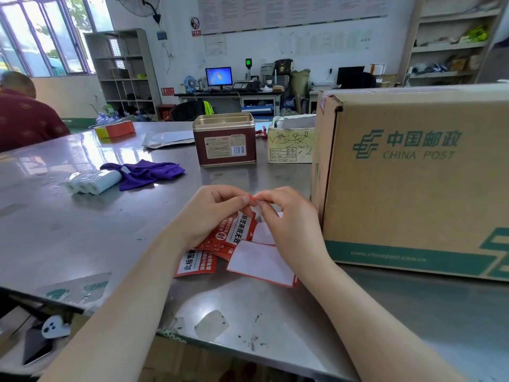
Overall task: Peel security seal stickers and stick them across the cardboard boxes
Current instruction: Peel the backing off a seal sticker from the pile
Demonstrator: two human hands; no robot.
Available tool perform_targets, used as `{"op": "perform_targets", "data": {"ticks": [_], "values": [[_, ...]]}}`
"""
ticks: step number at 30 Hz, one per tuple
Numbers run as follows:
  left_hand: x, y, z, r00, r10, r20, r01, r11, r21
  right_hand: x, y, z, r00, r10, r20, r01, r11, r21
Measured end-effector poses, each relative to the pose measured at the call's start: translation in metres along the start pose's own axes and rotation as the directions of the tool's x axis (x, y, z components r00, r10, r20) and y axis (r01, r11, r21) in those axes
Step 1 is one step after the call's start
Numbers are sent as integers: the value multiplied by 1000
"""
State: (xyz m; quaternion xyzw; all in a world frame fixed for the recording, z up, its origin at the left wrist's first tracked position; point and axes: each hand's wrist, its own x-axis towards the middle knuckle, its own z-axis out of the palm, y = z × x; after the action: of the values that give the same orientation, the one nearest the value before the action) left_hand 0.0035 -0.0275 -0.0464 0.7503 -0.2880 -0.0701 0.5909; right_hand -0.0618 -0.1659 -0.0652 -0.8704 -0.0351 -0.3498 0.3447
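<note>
Sticker (239, 230) corner pinched by both hands' fingers (249, 201), beside cardboard box (413, 183).

- Left hand (212, 213): I see it bare, ungloved, without rings.
- Right hand (292, 219): likewise bare.
- Both forearms: I see them unsleeved, no watch, no bands.

The cardboard box (413, 175) runs off the right edge. Both hands cover the upper part of the red sticker sheets (237, 232). The wall notices (289, 9) are too small to read, cut off above.
</note>
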Motion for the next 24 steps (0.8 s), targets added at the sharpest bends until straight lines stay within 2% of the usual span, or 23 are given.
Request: {"op": "perform_targets", "data": {"ticks": [9, 17, 24], "values": [[2, -3, -1, 1000, 8, 4, -8, 1000, -3, -1, -1, 1, 1000, -6, -17, 5, 1000, -26], [-1, -1, 1, 998, 43, 43, -46, 995, 88, 0, 2, 1, 1000, 0, -3, 0, 999, -39], [-3, 2, 3, 997, 68, 22, -71, 987, 144, 0, 4, 2, 1000, 6, 14, -4, 997, -76]]}}
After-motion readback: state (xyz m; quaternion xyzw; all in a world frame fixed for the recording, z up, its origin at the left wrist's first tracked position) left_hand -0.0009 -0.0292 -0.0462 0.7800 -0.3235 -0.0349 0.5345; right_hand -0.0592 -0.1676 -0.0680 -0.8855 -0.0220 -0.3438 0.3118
